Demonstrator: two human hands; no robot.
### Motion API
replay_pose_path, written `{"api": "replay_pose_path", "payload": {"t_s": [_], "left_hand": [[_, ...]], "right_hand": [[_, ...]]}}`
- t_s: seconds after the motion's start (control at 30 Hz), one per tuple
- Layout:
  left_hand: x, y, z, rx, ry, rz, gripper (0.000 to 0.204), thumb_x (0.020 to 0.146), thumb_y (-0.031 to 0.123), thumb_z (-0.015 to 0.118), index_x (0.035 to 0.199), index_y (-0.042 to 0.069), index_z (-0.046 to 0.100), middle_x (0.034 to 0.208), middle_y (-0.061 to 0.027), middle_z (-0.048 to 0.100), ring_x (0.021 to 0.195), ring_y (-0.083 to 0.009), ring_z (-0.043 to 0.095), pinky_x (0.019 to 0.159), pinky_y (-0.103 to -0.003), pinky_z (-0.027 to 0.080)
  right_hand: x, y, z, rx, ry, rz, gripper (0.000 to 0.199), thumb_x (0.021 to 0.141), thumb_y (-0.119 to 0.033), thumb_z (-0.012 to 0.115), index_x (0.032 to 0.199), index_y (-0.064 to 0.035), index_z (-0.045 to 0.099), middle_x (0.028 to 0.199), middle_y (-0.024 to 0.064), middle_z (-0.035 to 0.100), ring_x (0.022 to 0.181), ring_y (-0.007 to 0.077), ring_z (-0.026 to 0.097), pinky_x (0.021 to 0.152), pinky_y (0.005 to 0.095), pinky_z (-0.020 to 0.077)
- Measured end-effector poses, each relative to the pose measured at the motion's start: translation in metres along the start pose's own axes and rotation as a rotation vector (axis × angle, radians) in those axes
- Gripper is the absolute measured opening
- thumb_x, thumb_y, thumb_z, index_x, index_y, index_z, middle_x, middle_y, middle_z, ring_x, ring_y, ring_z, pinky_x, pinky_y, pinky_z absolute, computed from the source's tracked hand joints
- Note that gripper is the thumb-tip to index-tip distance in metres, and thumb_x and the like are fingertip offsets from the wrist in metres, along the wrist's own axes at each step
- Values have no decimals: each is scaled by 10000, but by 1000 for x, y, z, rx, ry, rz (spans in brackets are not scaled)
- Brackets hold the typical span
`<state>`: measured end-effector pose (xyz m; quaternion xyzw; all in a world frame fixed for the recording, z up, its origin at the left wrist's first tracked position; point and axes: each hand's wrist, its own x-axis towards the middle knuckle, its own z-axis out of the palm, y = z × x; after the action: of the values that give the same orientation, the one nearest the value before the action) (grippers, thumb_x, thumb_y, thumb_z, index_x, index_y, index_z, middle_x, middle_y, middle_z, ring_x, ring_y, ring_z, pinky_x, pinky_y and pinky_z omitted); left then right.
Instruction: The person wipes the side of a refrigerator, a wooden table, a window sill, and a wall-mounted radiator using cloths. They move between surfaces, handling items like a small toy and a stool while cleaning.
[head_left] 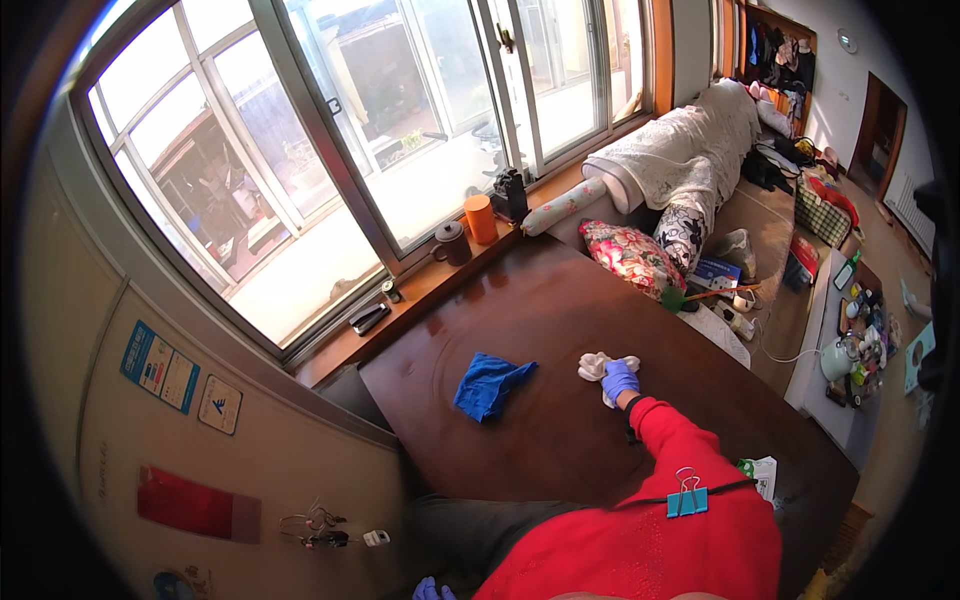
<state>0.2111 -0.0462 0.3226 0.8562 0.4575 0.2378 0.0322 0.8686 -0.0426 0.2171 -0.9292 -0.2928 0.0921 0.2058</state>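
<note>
My right hand [619, 382], in a purple glove, presses a crumpled white cloth [593, 366] against the dark brown table [560, 450]. Its fingers are closed over the cloth. A blue cloth [490, 384] lies loosely folded to the left, apart from my hand. At the bottom edge only a small part of my left hand [431, 590] shows, also gloved in purple. Most of it is cut off, so its grip is hidden. A teal binder clip [687, 502] sits on a dark strap across the red clothing on my body.
Along the windowsill stand a stapler [369, 319], a dark lidded mug [451, 243] and an orange canister [480, 219]. Past the far right edge are a floral pillow [630, 256] and papers. A green-and-white packet [763, 476] lies by my right side. A pale cabinet door [110, 440] borders the left.
</note>
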Motion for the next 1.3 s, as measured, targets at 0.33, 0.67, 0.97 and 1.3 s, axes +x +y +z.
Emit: {"api": "replay_pose_path", "payload": {"t_s": [0.33, 0.67, 0.97, 1.3], "left_hand": [[29, 61, -6, -58, -81, -162, 338, 912, 185, 646, 1208, 22, 627, 1207, -160, 640, 1133, -342, 600, 985, -447, 457], [-10, 66, -35, 37, -14, -360, 334, 905, 154, 658, 1214, 31, 625, 1205, -150, 645, 1133, -337, 601, 988, -448, 459], [-20, 64, -64, 140, 115, -589, 386, 906, 152, 658, 1266, 25, 593, 1252, -178, 619, 1171, -362, 570, 1021, -457, 439], [16, 12, -167, 96, 848, -825, 596, 974, 166, 576, 1495, -16, 350, 1524, -173, 402, 1360, -315, 417, 1139, -433, 316]], "right_hand": [[-106, -138, 54, 74, -213, -801, 186, 879, -114, 517, 947, -51, 678, 982, 227, 651, 933, 401, 643, 830, 471, 532], [-98, -277, 64, 17, -455, -704, 244, 896, -104, 517, 1087, -89, 668, 1015, 201, 661, 980, 383, 653, 816, 465, 539], [-119, -303, 108, 116, -448, -1199, 323, 878, -111, 576, 1189, -110, 662, 1105, 133, 692, 1025, 340, 636, 888, 427, 480], [-99, -433, 31, 1140, -677, -528, 316, 844, -134, 726, 1135, -35, 651, 1056, 94, 685, 991, 204, 645, 894, 330, 507]]}}
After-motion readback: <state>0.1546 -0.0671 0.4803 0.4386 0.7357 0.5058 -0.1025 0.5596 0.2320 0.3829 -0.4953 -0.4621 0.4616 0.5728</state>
